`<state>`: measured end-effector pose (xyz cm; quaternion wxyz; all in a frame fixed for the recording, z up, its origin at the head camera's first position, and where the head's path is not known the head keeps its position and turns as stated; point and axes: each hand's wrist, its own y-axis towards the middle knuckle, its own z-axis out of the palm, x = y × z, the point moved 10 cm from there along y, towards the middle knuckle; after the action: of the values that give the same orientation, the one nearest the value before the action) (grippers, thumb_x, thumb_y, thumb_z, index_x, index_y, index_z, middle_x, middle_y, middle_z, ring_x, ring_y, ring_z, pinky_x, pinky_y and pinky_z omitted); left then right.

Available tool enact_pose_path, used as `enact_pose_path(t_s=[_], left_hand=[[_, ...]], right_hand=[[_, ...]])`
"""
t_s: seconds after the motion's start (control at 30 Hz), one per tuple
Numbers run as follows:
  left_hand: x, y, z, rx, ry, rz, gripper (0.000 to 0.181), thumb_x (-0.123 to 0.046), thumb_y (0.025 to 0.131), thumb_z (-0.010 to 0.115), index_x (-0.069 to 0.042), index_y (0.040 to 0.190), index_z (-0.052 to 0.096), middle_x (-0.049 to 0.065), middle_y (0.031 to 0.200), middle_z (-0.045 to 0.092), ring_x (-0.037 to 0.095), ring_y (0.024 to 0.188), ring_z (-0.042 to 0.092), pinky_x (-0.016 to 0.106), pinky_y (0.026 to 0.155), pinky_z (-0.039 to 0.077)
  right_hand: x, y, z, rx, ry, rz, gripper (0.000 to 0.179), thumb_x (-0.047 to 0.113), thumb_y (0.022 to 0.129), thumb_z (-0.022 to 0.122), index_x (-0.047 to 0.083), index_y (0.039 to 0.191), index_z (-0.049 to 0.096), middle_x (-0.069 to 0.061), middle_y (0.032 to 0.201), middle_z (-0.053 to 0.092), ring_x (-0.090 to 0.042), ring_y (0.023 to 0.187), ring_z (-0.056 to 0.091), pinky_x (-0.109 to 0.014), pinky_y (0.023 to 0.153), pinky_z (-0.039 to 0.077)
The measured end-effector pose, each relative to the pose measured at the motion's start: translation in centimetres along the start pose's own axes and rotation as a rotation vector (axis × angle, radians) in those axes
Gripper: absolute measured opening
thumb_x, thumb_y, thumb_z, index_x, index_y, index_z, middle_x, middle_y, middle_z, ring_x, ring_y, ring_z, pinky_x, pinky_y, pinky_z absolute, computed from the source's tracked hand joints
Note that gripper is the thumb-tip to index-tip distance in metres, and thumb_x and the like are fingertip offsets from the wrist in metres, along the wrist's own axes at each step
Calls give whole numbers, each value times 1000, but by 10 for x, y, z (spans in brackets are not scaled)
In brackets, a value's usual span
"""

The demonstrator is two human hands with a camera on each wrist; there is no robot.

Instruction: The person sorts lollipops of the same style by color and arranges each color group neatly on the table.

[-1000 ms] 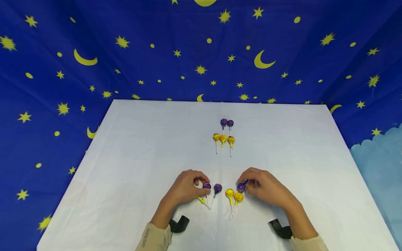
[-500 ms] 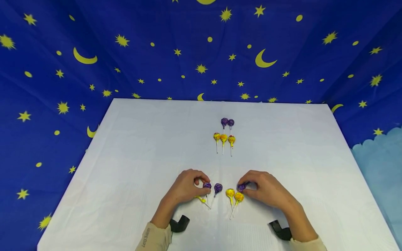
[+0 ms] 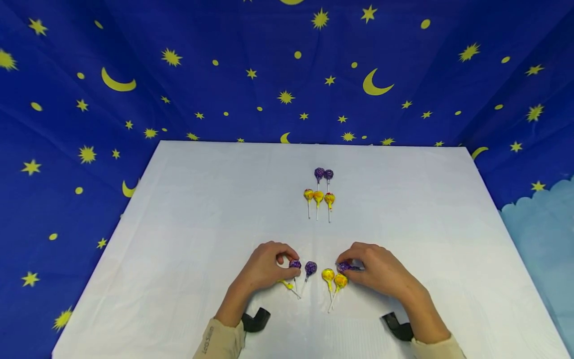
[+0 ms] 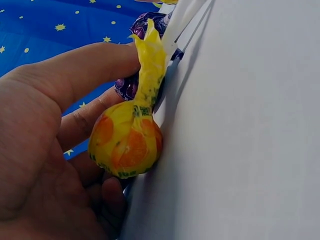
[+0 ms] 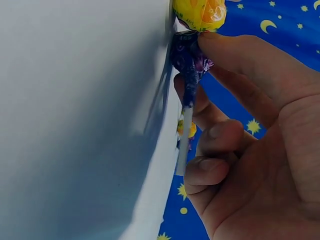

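Observation:
My left hand (image 3: pixel 266 268) pinches a purple-wrapped lollipop (image 3: pixel 294 264) by its head, between thumb and finger. A yellow lollipop (image 4: pixel 127 142) with orange fruit prints lies in front of that palm in the left wrist view, and the head view shows only its lower end. My right hand (image 3: pixel 381 269) holds another purple lollipop (image 5: pixel 187 57) by the head, its white stick (image 5: pixel 184 145) pointing back toward the curled fingers. Between the hands lie a loose purple lollipop (image 3: pixel 311 268) and two yellow ones, the left (image 3: pixel 328 275) and the right (image 3: pixel 341 281), sticks crossing.
Farther back on the white table (image 3: pixel 215 199), two purple lollipops (image 3: pixel 319 173) lie behind a row of three yellow ones (image 3: pixel 318 197). A blue star-patterned cloth (image 3: pixel 233 89) hangs beyond the table. Black wrist mounts (image 3: pixel 256 320) sit at both wrists.
My right hand has shifted slightly left and its fingers have closed in on the purple lollipop, turning it a little. The left hand and the loose lollipops stay in place.

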<state>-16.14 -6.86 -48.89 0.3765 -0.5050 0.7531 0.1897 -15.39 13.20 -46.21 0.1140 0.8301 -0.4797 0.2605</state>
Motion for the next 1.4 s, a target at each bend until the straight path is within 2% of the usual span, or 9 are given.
enact_pose_path(t_s=[0.23, 0.5, 0.67, 1.0, 1.23, 1.4], left_hand=[[-1, 1, 0, 11, -2, 2, 19, -32, 78, 81, -25, 93, 72, -9, 77, 60, 9, 67, 48, 29, 64, 40], [-3, 1, -3, 21, -30, -13, 20, -30, 79, 80, -25, 97, 73, -11, 74, 57, 8, 66, 50, 28, 61, 42], [-4, 5, -7, 17, -46, -30, 20, -29, 80, 79, -26, 99, 73, -8, 70, 57, 9, 60, 50, 27, 55, 42], [-11, 20, -23, -29, -16, -38, 19, -29, 81, 78, -25, 99, 73, -5, 68, 57, 11, 57, 48, 29, 57, 41], [-14, 33, -31, -59, 9, -39, 20, -28, 81, 79, -24, 100, 73, -8, 73, 61, 11, 60, 50, 30, 58, 41], [-16, 43, -39, -81, 1, -24, 20, -28, 80, 79, -25, 99, 73, -5, 68, 59, 12, 58, 50, 30, 56, 40]], right_hand=[[-1, -1, 0, -12, 7, 12, 16, 29, 79, 79, 29, 92, 70, 22, 91, 61, -4, 88, 58, -40, 85, 46], [-4, -1, 0, -14, 20, 48, 15, 30, 79, 79, 29, 91, 71, 22, 90, 62, -4, 87, 58, -40, 84, 46], [-5, -2, -1, -21, 27, 49, 15, 31, 78, 80, 29, 91, 70, 22, 90, 62, -5, 87, 59, -40, 83, 46], [-7, -2, 0, -24, 32, 49, 15, 32, 78, 80, 30, 90, 70, 23, 88, 62, -4, 86, 59, -39, 83, 46], [-7, -2, 0, -27, 25, 64, 16, 33, 77, 81, 30, 89, 71, 24, 87, 61, -4, 84, 58, -38, 83, 47], [-8, -2, -1, -37, 31, 65, 16, 33, 77, 81, 30, 89, 71, 24, 86, 61, -4, 85, 59, -40, 84, 46]])
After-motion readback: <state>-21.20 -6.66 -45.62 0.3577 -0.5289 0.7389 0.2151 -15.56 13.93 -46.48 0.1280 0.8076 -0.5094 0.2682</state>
